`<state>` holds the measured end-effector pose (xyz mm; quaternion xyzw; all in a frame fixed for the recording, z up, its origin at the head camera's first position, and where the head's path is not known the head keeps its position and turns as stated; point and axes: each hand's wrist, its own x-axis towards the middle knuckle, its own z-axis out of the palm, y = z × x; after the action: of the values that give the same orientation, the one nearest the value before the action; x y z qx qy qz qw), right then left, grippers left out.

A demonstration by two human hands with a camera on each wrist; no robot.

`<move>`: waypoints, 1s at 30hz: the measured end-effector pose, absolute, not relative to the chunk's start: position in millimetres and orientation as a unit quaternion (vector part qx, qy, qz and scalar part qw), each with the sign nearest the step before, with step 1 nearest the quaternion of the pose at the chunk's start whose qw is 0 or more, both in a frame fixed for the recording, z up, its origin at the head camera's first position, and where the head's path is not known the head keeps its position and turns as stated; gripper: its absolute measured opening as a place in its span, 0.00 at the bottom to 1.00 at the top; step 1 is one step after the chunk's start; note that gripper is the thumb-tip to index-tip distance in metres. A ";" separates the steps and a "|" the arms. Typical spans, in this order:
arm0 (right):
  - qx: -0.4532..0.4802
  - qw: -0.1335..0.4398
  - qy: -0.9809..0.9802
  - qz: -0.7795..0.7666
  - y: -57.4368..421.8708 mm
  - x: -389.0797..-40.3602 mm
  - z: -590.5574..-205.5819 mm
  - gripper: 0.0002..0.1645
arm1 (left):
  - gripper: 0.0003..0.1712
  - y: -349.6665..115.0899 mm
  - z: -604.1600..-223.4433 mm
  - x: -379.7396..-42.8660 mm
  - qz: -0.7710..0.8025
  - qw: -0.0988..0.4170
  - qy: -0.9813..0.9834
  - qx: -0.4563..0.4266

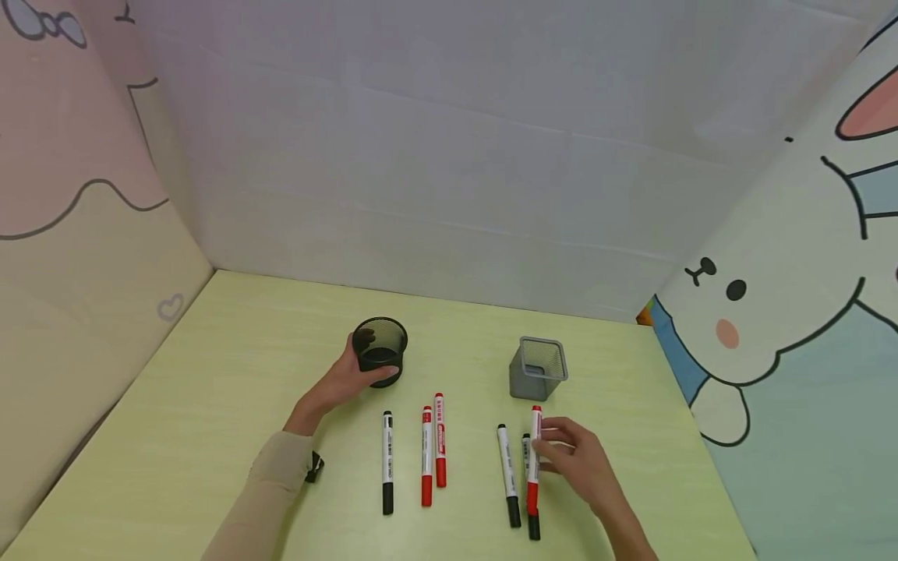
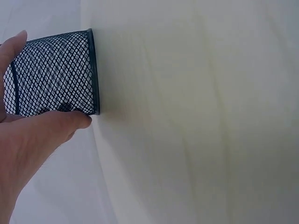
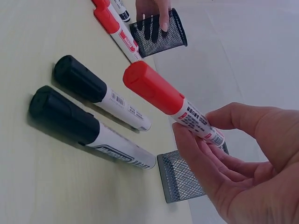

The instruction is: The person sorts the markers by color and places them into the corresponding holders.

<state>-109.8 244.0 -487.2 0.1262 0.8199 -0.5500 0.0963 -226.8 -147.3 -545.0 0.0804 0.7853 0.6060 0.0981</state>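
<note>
My left hand (image 1: 342, 383) grips a round black mesh pen cup (image 1: 382, 366) at the table's back left; in the left wrist view the thumb lies along the mesh wall. Between the thumb and fingers of my right hand (image 1: 581, 461), a red-capped white marker (image 3: 156, 89) is pinched, its red cap pointing toward me. It is over a black-capped marker (image 1: 535, 526) and partly hides it in the head view. Another black-capped marker (image 1: 508, 471) lies just left of that one. Beyond the right hand stands a square grey mesh pen holder (image 1: 536, 378).
Two red-capped markers (image 1: 426, 460) and one black-capped marker (image 1: 387, 463) lie in the middle of the pale yellow table (image 1: 231, 374). A small black object (image 1: 314, 467) shows beside the left wrist. A white back wall (image 1: 449, 156) and printed side sheets (image 1: 793, 327) surround the table.
</note>
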 end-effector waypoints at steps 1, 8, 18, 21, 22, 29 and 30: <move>0.122 0.094 0.818 -0.555 243.3 -110.4 -486.4 0.21 | 0.60 -147.1 -544.8 -226.8 0.605 0.098 0.786 0.080; 0.084 0.081 0.797 -0.593 237.0 -116.1 -480.2 0.22 | 0.60 -147.1 -544.4 -226.1 0.599 0.102 0.791 0.073; 0.035 0.063 0.778 -0.625 223.4 -126.8 -474.4 0.23 | 0.59 -147.5 -541.3 -224.2 0.597 0.100 0.792 0.075; 0.028 0.055 0.773 -0.631 219.7 -130.4 -474.6 0.23 | 0.59 -146.6 -539.7 -223.8 0.592 0.098 0.796 0.074; 0.028 0.053 0.773 -0.632 218.5 -131.4 -474.6 0.23 | 0.58 -146.3 -539.7 -223.9 0.590 0.097 0.798 0.074; 0.029 0.042 0.767 -0.639 211.5 -138.5 -472.9 0.24 | 0.56 -144.8 -539.3 -222.9 0.578 0.085 0.808 0.076; 0.028 0.039 0.766 -0.641 210.8 -139.5 -472.5 0.23 | 0.56 -144.8 -539.2 -222.7 0.577 0.084 0.809 0.075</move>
<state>-139.5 210.8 -472.5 0.0284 0.7659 -0.6411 0.0394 -222.7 -144.8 -539.2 0.0752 0.8087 0.5772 0.0843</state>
